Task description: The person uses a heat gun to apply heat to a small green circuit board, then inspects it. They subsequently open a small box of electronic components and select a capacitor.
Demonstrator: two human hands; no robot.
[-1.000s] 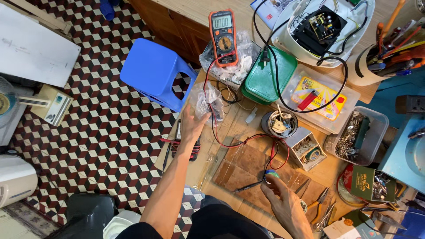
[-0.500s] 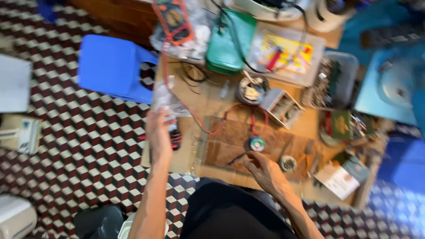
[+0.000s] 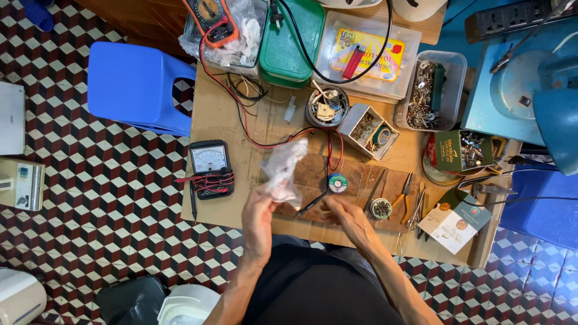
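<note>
From the head view, your left hand [image 3: 257, 213] is raised over the near edge of the table [image 3: 217, 114], its fingers pinched around the lower end of a crumpled clear plastic bag [image 3: 283, 168]. The bag stands up and away from that hand, toward the far side of the table, above a dark wooden board [image 3: 355, 174]. What the bag contains is too blurred to tell.

Your right hand [image 3: 349, 216] is just to the right of your left, fingers loosely curled and pointing back toward the bag; it is blurred, so you cannot tell whether it holds anything. A black probe [image 3: 310, 206] lies on the board between your two hands, just beside the fingertips of your right.

Beyond your right hand sits a small round solder reel [image 3: 338, 182], and to its right a little round tin of small parts [image 3: 381, 208], then orange-handled pliers [image 3: 402, 198]. To the left of your left hand lies a black analogue meter [image 3: 210, 164] with red leads wound across it. Well beyond both hands, at the far edge, an orange multimeter [image 3: 209, 15] rests on a clear box, beside a green case [image 3: 295, 36]. Left of the table, past the analogue meter, stands a blue plastic stool [image 3: 135, 84] on the chequered floor [image 3: 90, 198].
</note>
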